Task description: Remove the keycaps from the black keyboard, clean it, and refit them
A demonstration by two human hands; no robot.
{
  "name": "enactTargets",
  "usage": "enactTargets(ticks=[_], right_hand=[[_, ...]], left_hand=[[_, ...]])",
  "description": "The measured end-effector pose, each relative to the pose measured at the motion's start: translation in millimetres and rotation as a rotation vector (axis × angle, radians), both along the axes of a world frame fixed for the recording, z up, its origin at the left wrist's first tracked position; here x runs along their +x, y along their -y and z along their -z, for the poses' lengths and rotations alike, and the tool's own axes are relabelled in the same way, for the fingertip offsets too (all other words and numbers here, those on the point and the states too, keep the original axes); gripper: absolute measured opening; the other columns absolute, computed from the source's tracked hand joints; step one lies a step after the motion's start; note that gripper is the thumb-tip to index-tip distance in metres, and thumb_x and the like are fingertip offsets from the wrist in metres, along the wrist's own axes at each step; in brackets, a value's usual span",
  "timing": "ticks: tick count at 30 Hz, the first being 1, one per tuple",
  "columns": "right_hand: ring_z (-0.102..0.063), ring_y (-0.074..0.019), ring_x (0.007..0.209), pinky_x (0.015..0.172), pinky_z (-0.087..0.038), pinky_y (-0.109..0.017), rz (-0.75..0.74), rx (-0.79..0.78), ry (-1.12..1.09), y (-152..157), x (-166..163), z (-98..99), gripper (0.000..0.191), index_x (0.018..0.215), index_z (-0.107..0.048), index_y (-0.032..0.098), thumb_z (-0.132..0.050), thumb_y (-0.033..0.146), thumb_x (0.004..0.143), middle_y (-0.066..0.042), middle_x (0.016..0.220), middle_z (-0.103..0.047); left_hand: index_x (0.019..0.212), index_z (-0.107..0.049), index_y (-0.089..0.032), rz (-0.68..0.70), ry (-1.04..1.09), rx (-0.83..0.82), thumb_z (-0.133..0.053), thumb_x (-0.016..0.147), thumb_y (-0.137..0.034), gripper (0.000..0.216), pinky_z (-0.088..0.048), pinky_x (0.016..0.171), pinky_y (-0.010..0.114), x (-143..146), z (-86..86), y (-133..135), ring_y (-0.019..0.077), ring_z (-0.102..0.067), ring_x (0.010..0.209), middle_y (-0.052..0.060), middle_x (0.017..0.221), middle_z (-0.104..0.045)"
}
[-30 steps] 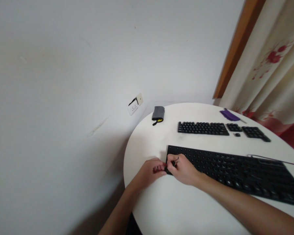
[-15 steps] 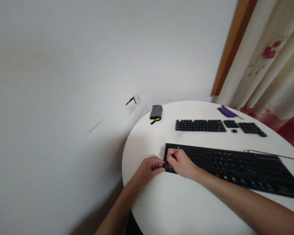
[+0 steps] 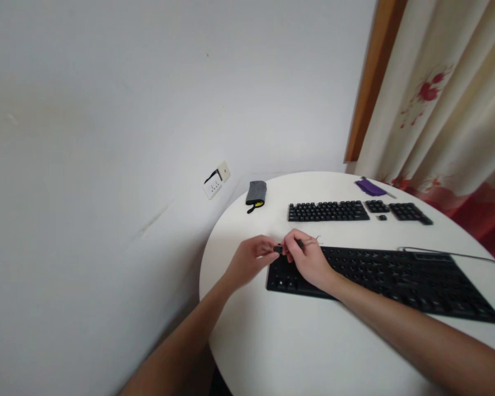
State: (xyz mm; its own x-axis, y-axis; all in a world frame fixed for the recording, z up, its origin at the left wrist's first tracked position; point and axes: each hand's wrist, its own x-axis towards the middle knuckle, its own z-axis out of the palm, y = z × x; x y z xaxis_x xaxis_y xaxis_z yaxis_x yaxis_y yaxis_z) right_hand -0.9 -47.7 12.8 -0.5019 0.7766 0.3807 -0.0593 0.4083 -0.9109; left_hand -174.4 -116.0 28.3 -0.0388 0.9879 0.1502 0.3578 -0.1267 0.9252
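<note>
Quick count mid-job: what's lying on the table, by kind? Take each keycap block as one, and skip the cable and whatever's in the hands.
Keyboard: 1
Keycap blocks (long block, middle block, right-hand block): 3
Loose black piece: 1
Grey item: 1
Purple item: 1
Total: 7

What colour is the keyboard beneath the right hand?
The keyboard is black; the head view shows it best.
</note>
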Motion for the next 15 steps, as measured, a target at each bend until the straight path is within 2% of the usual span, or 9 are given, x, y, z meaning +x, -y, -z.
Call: enactTargets(ticks=[4, 8, 11, 15], right_hand=[[-0.059, -0.0141, 0.063, 0.059, -0.047, -0.025, 0.134, -0.026, -0.055, -31, 13, -11.8, 0.036, 0.082, -0.061, 0.019, -0.046, 0.049, 0.097, -0.002, 0.072, -0.063], [-0.066, -0.0172, 0.068, 0.062, -0.054, -0.029, 0.165, -0.132, -0.118, -61, 31, -6.9, 0.046, 0.083, -0.065, 0.016, -0.049, 0.058, 0.092, -0.008, 0.081, -0.07], [-0.067, -0.0179, 0.065, 0.06, -0.055, -0.03, 0.247, -0.172, -0.103, -73, 47, 1.9, 0.047, 0.084, -0.067, 0.014, -0.054, 0.059, 0.089, -0.009, 0.078, -0.071], [-0.066, -0.0174, 0.06, 0.059, -0.054, -0.03, 0.3, -0.174, -0.064, -75, 62, 11.7, 0.047, 0.085, -0.068, 0.014, -0.056, 0.059, 0.088, -0.007, 0.07, -0.07]], left_hand=[[0.105, -0.066, -0.014, 0.069, -0.017, 0.091, -0.075, 0.078, -0.026, 0.031, -0.057, 0.084, 0.03, 11, -16.6, -53, 0.0161, -0.068, 0.085, 0.005, 0.09, -0.071], [0.108, -0.07, -0.015, 0.207, -0.183, 0.233, -0.067, 0.085, -0.025, 0.025, -0.057, 0.085, 0.031, 27, -21.5, -96, 0.016, -0.066, 0.088, 0.009, 0.103, -0.068], [0.106, -0.072, -0.017, 0.282, -0.381, 0.387, -0.062, 0.089, -0.022, 0.02, -0.054, 0.09, 0.034, 42, -17.8, -111, 0.0182, -0.063, 0.098, 0.01, 0.112, -0.064], [0.106, -0.07, -0.018, 0.341, -0.564, 0.479, -0.059, 0.09, -0.02, 0.02, -0.05, 0.096, 0.037, 58, -7.9, -114, 0.0206, -0.06, 0.104, 0.01, 0.108, -0.066]])
